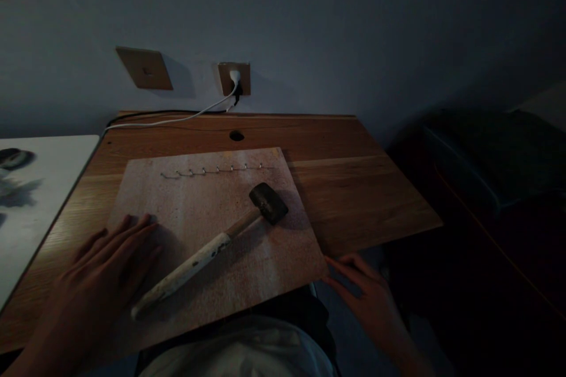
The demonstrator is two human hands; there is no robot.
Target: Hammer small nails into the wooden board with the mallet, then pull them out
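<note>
A thin wooden board (260,274) lies on the wooden desk, its near edge reaching past the desk front. Across its far part stands a row of several small nails (217,169), upright or slightly tilted. A rubber mallet (186,271) with a black head and a paint-worn white handle rests diagonally on the board, head towards the far right. My left hand (108,268) lies flat on the board's left side, fingers stretched, left of the handle. At the near right corner, my right hand (365,288) pinches the board between thumb and fingers.
The wooden desk (354,188) meets the wall, with a round cable hole (236,136) near its back. A white cable (177,122) and a black one run from a wall socket (222,76). At left is a white table (39,188); a dark cushioned seat (490,159) stands at right.
</note>
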